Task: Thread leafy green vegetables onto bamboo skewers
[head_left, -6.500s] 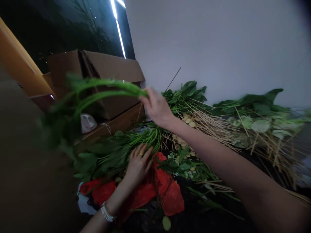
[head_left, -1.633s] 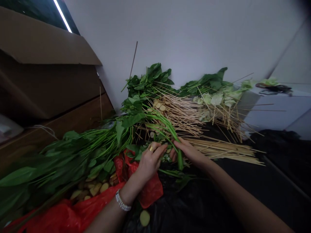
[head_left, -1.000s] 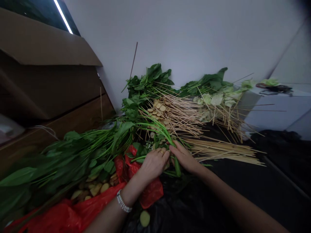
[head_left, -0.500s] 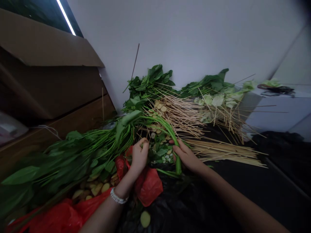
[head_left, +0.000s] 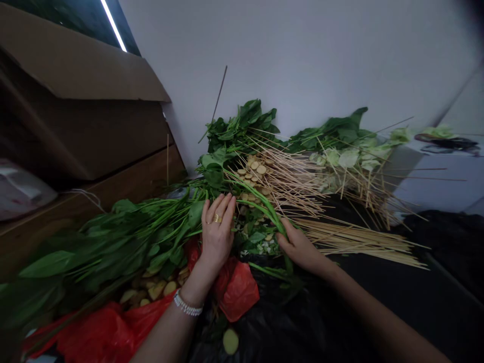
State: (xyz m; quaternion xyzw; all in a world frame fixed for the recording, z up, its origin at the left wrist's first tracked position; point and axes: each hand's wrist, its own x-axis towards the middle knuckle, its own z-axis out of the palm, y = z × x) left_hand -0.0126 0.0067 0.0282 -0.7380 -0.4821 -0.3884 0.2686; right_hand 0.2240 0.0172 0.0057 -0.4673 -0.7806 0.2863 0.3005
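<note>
Black plastic (head_left: 302, 322) below green stem (head_left: 269, 212) in right hand (head_left: 300, 250).

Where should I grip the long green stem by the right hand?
Take the long green leafy stem low, at its thick end by the right hand, fingers closing from the right: it arches up leftward and thins from there.

One head-worn camera looks forward and down from close above the left hand (head_left: 217, 237) and right hand (head_left: 302, 250), facing a white wall (head_left: 302, 60).
</note>
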